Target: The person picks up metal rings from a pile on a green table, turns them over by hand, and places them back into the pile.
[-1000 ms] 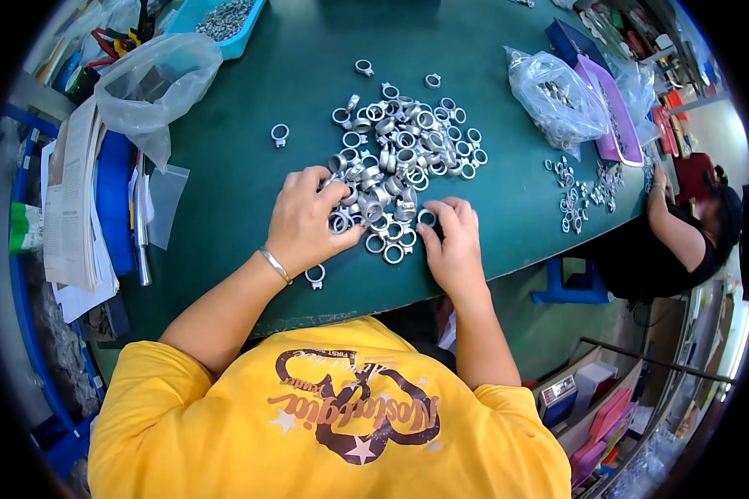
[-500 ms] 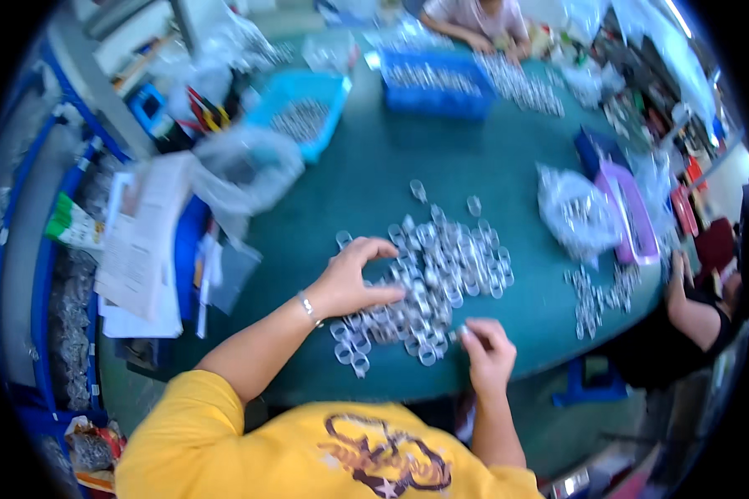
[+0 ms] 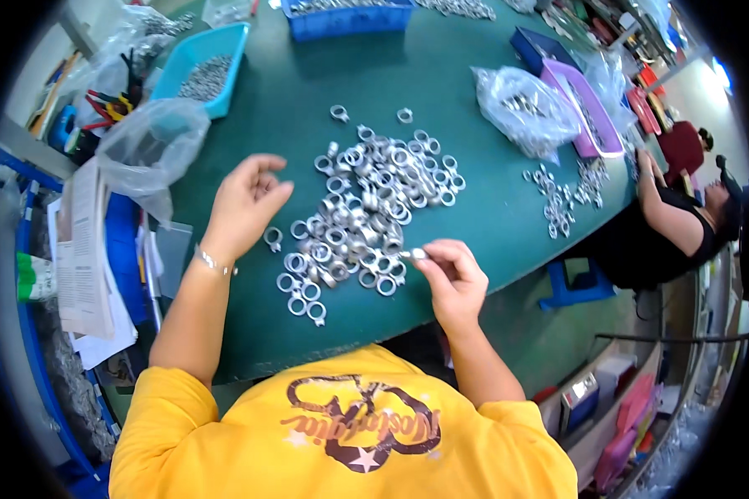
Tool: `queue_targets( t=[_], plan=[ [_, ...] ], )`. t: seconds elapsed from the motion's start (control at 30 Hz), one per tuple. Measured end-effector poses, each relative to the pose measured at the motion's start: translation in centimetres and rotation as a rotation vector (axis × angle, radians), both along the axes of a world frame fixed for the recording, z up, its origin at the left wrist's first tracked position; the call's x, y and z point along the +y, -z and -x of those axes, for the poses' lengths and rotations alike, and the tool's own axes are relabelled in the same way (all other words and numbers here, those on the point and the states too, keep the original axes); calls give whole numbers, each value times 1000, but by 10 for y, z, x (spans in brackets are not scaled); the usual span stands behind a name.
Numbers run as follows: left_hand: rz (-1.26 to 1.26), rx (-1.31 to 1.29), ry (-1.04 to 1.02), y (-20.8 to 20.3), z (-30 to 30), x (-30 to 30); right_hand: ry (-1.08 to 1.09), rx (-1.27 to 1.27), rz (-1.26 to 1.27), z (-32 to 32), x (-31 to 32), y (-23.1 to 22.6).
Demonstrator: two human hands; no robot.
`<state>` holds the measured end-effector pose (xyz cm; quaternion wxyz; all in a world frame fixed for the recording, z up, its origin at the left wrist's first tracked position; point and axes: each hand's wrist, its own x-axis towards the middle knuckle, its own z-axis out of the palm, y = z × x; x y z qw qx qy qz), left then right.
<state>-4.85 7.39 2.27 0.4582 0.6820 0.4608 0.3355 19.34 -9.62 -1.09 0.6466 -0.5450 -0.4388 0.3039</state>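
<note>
A loose pile of small silver metal rings (image 3: 366,195), each with a little lug on its side, is spread over the green table before me. To the left of the pile, above the tabletop, my left hand (image 3: 250,204) is bare, its thumb apart from half-curled fingers. My right hand (image 3: 458,283) pinches one small metal ring (image 3: 416,254) between thumb and forefinger at the pile's near right edge; the fingers partly cover it. A few single rings (image 3: 339,113) lie apart at the far side of the pile.
Beyond on the left are a turquoise tray (image 3: 241,50) of small metal parts and a clear plastic bag (image 3: 154,154). Papers (image 3: 83,258) stand at the left edge. At right are a filled plastic bag (image 3: 524,112), a purple basket (image 3: 587,145), more metal parts (image 3: 558,200) and a seated person (image 3: 674,216).
My left hand has come off the pile toward the left. The right hand remains at the pile's near right side, its pinched ring now clearer. The whole view has shifted.
</note>
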Motion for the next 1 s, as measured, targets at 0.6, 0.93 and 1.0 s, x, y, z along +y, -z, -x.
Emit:
queue_targets(
  t=[0.6,0.93,1.0],
  plan=[
    [-201,275,-82,48,6,-59,-135,547,390,11,-7,-6],
    [-183,259,-91,45,6,-63,-61,144,261,26,-17,-9],
    [-183,270,-92,46,6,-62,-29,27,204,27,-19,-6]
  ],
)
